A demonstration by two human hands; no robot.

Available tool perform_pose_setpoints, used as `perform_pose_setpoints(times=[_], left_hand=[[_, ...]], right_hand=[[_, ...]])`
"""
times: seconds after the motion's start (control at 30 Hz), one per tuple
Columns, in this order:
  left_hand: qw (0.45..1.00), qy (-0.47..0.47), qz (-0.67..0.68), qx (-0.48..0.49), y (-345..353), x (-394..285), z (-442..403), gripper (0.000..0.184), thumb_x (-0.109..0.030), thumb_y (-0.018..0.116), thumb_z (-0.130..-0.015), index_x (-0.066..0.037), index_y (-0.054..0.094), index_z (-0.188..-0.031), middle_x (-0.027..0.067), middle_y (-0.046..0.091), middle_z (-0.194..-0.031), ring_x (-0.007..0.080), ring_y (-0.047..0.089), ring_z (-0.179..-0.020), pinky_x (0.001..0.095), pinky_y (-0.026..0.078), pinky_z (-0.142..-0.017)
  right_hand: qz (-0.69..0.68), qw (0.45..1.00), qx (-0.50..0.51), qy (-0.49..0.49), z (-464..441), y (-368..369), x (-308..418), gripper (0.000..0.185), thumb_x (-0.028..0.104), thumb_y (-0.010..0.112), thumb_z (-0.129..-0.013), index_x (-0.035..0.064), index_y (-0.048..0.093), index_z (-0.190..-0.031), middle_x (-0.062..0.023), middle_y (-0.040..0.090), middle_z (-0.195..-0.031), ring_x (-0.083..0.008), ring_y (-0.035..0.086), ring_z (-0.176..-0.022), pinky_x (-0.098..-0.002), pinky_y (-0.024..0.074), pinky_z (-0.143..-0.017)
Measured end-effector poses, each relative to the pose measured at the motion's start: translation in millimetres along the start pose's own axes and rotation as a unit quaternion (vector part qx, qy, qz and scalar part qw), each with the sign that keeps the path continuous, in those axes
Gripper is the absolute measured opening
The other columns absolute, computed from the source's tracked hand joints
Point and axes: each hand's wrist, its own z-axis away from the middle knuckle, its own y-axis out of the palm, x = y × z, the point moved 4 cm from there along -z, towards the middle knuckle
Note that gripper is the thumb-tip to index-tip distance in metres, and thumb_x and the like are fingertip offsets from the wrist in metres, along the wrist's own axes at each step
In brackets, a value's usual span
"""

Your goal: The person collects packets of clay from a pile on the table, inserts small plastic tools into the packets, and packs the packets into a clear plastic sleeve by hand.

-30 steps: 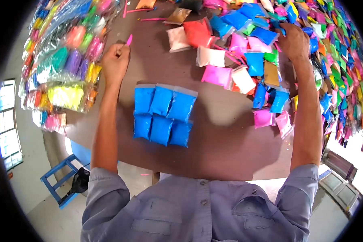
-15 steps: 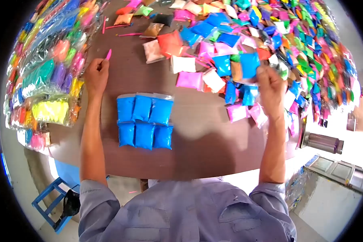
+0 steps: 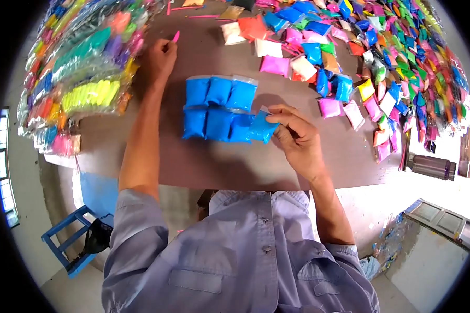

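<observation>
My left hand (image 3: 163, 56) is closed around a small pink plastic stick (image 3: 176, 36) whose tip sticks out past the fingers, beside the heap of bags on the left. Between the thumb and fingers of my right hand (image 3: 300, 138) is a small blue packet (image 3: 262, 127), held tilted by its upper edge. It overlaps the right end of the front row of blue packets (image 3: 219, 124). Behind that lies a back row of similar blue packets (image 3: 219, 91), side by side on the brown table (image 3: 198, 169). Whether the held packet touches the row, I cannot tell.
Clear bags of coloured pieces (image 3: 91, 94) are piled along the left. A large spread of mixed coloured packets (image 3: 397, 57) covers the right and back. A metal flask (image 3: 432, 167) is by the right edge, and a blue stool (image 3: 70, 237) stands below left.
My right hand has brought a blue packet from the mixed packets on the right to the front row of blue packets. The view has shifted; my left hand still holds the pink stick.
</observation>
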Motion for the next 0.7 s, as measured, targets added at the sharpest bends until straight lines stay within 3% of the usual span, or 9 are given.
perform_pose_setpoints(times=[0.03, 0.1, 0.17, 0.23, 0.33, 0.4, 0.67, 0.7], left_hand=[[1.000, -0.002, -0.003, -0.002, 0.1, 3.1, -0.2, 0.029, -0.028, 0.070, -0.097, 0.000, 0.077, -0.102, 0.0170, 0.078, -0.090, 0.0271, 0.075, -0.082, 0.0401, 0.057, -0.076], [1.000, 0.019, 0.017, -0.015, 0.7, 2.4, 0.0, 0.029, -0.036, 0.069, -0.092, -0.009, 0.078, -0.099, 0.0151, 0.078, -0.090, 0.0373, 0.076, -0.084, 0.0461, 0.057, -0.072], [0.999, 0.018, 0.020, -0.018, 0.7, 0.7, 1.0, 0.028, -0.035, 0.070, -0.091, -0.010, 0.078, -0.098, 0.0145, 0.078, -0.089, 0.0369, 0.075, -0.084, 0.0456, 0.057, -0.071], [0.999, 0.015, 0.023, -0.021, -1.3, -1.5, 3.5, 0.027, -0.035, 0.070, -0.091, -0.010, 0.078, -0.097, 0.0138, 0.078, -0.088, 0.0365, 0.075, -0.083, 0.0451, 0.057, -0.071], [0.998, 0.035, 0.039, -0.043, -7.0, -11.8, 6.3, 0.026, -0.034, 0.070, -0.091, -0.010, 0.077, -0.095, 0.0135, 0.077, -0.086, 0.0360, 0.075, -0.081, 0.0443, 0.057, -0.070], [0.998, 0.042, 0.030, -0.026, -9.0, -14.1, 7.8, 0.029, -0.029, 0.069, -0.094, -0.001, 0.077, -0.098, 0.0176, 0.077, -0.086, 0.0317, 0.075, -0.078, 0.0417, 0.056, -0.071], [0.998, 0.043, 0.039, -0.040, -7.2, -8.1, 6.4, 0.025, -0.033, 0.070, -0.092, -0.009, 0.077, -0.092, 0.0130, 0.077, -0.085, 0.0358, 0.075, -0.079, 0.0436, 0.057, -0.068], [0.997, 0.047, 0.037, -0.039, -6.9, -7.6, 6.0, 0.025, -0.033, 0.070, -0.092, -0.009, 0.077, -0.092, 0.0131, 0.077, -0.085, 0.0356, 0.075, -0.079, 0.0436, 0.057, -0.068]], right_hand=[[0.004, 0.999, 0.012, 0.035, 2.6, 4.8, 4.1, 0.029, -0.015, 0.061, -0.093, 0.0010, 0.077, -0.111, -0.0147, 0.068, -0.129, -0.0177, 0.067, -0.092, -0.0297, 0.0550, -0.075], [-0.007, 0.998, 0.016, 0.056, 8.4, 14.5, 0.2, 0.029, -0.015, 0.060, -0.093, 0.0014, 0.077, -0.110, -0.0141, 0.068, -0.127, -0.0187, 0.067, -0.093, -0.0303, 0.0547, -0.077], [-0.016, 0.997, 0.018, 0.078, 11.5, 22.2, -6.8, 0.029, -0.015, 0.060, -0.093, 0.0017, 0.078, -0.110, -0.0136, 0.069, -0.125, -0.0197, 0.068, -0.094, -0.0309, 0.0544, -0.078], [0.040, 0.999, 0.006, -0.010, 10.5, 27.2, -5.8, 0.030, -0.014, 0.060, -0.093, 0.0032, 0.079, -0.109, -0.0133, 0.069, -0.121, -0.0213, 0.067, -0.097, -0.0321, 0.0540, -0.081], [0.095, 0.995, 0.008, 0.000, 10.7, 28.4, -11.9, 0.031, -0.014, 0.060, -0.093, 0.0044, 0.079, -0.109, -0.0127, 0.069, -0.116, -0.0224, 0.068, -0.099, -0.0321, 0.0539, -0.083], [0.077, 0.997, 0.009, 0.007, 11.4, 28.5, -15.1, 0.031, -0.014, 0.060, -0.094, 0.0047, 0.079, -0.109, -0.0126, 0.069, -0.116, -0.0226, 0.068, -0.099, -0.0317, 0.0539, -0.084], [0.053, 0.999, -0.005, -0.003, 9.5, 32.4, -16.5, 0.032, -0.015, 0.056, -0.094, 0.0018, 0.079, -0.109, -0.0138, 0.070, -0.124, -0.0223, 0.070, -0.103, -0.0296, 0.0541, -0.086], [0.038, 0.999, 0.005, 0.019, 10.3, 31.8, -16.9, 0.030, -0.014, 0.058, -0.096, 0.0024, 0.079, -0.112, -0.0143, 0.070, -0.126, -0.0237, 0.068, -0.110, -0.0306, 0.0525, -0.092]])
